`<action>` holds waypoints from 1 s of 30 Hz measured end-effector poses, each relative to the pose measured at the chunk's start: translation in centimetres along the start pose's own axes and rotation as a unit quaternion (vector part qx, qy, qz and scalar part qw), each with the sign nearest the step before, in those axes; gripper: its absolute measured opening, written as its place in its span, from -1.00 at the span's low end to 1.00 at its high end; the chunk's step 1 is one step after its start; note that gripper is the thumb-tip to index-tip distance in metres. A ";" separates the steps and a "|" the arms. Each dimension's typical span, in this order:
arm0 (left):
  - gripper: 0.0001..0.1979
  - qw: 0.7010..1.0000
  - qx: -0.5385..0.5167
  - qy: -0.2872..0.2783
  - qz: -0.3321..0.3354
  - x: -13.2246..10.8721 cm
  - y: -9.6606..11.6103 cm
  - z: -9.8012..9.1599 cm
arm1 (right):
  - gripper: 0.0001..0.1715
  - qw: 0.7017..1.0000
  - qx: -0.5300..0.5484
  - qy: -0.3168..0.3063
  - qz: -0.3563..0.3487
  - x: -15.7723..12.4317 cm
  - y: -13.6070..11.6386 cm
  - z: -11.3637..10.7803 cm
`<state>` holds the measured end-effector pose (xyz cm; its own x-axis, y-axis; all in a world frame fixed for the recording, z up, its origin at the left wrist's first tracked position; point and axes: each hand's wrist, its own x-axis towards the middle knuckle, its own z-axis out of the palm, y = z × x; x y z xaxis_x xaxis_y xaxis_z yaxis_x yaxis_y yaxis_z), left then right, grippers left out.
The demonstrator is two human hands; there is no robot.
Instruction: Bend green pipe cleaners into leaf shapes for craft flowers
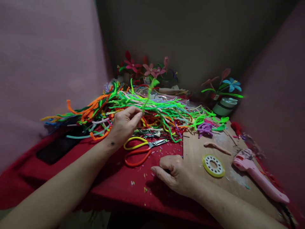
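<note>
My left hand (pixel 127 123) is closed, pinching the lower end of a green pipe cleaner stem (pixel 149 95) that stands upright with a wider, blurred green tip. Behind it lies a big heap of pipe cleaners (pixel 152 105), mostly bright green, with orange, yellow, white and red ones among them. Below and right of that hand, scissors (pixel 143 149) with one yellow and one red handle rest on the red cloth, blades pointing right. My right hand (pixel 176 173) rests near the front of the cloth, fingers curled in loosely, thumb pointing left, with nothing visible in it.
A wooden board (pixel 197 149) on the right bears a yellow-rimmed tape roll (pixel 213 166), a pink glue gun (pixel 260 176) and a purple pipe cleaner bundle (pixel 205 128). Pipe cleaner flowers (pixel 150 69) stand at the back. A dark phone (pixel 58 148) lies left; scraps dot the red cloth (pixel 119 187).
</note>
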<state>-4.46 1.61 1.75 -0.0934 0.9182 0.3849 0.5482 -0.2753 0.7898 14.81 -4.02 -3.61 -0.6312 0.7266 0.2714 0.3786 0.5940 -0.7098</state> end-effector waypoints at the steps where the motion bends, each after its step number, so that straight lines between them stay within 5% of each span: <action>1: -0.83 0.999 -0.029 -0.004 -0.021 -0.1 0.3 -0.2 | -0.53 0.999 0.024 0.007 0.022 0.1 -0.1 -0.2; 4: -0.81 0.982 -0.105 -0.127 -0.088 -0.6 0.9 -0.2 | -0.65 0.976 0.174 0.055 0.121 0.8 -0.1 -0.7; 7: -0.80 0.951 -0.146 -0.241 -0.126 -1.4 1.1 1.0 | -0.67 0.904 0.369 0.109 0.187 1.8 0.6 -1.1; 10: -0.76 0.930 -0.145 -0.316 -0.122 -2.5 1.3 2.4 | -0.60 0.848 0.479 0.160 0.163 2.5 1.5 -1.5; 16: -0.73 0.882 -0.105 -0.439 -0.139 -3.4 1.4 3.3 | -0.79 0.798 0.550 0.217 0.120 2.9 1.5 -2.7; 22: -0.71 0.823 -0.120 -0.524 -0.181 -3.0 1.1 2.6 | -0.90 0.723 0.633 0.253 0.107 2.9 1.2 -4.2; 30: -0.66 0.819 -0.080 -0.564 -0.075 -3.0 1.6 2.5 | -0.87 0.715 0.644 0.228 0.149 2.5 0.7 -5.2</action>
<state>-1.21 -0.84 0.62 0.7264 0.5995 -0.3360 0.4758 -0.0859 0.8753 16.99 0.04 -0.08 -0.2550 0.9661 -0.0408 -0.6728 -0.2076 -0.7101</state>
